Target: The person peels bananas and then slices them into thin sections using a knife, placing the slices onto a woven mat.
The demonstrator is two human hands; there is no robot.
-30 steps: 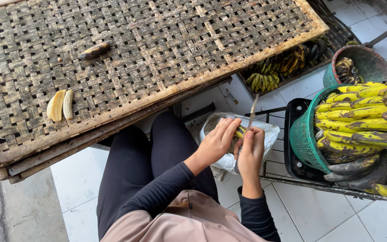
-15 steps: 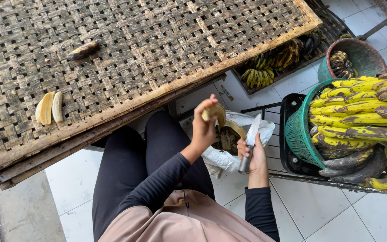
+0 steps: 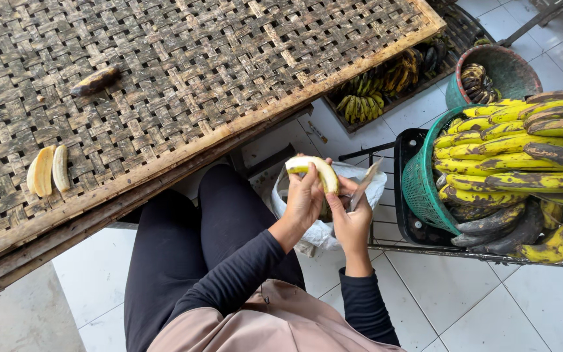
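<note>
A: Item one, the left hand [image 3: 304,199]?

B: Grip clenched around a peeled banana [image 3: 316,169], pale and curved, held above the lap in front of the white plastic bag [image 3: 320,231]. Its long axis runs from about 10 o'clock to 4 o'clock, the free tip towards 10.

A: Item two, the right hand [image 3: 352,221]?

B: Grip closed on a knife [image 3: 363,185], blade pointing up towards 1 o'clock. The banana lies at about 11 o'clock from this hand, just beside it; the thumb nearly touches the fruit's lower end. The left hand is the nearer, since it carries the fruit.

A: Surroundings?

B: At 10 o'clock, a woven bamboo tray [image 3: 197,58] serving as counter, bearing banana slices [image 3: 48,171] at its lower left edge and one dark unpeeled banana [image 3: 96,81] farther up. At 3 o'clock, a green basket [image 3: 421,186] heaped with spotted yellow bananas [image 3: 516,146]. At 1 o'clock, a round tub [image 3: 513,68] with dark bananas and a flat crate [image 3: 386,81] of greenish bunches on the tiled floor [image 3: 464,306].
</note>
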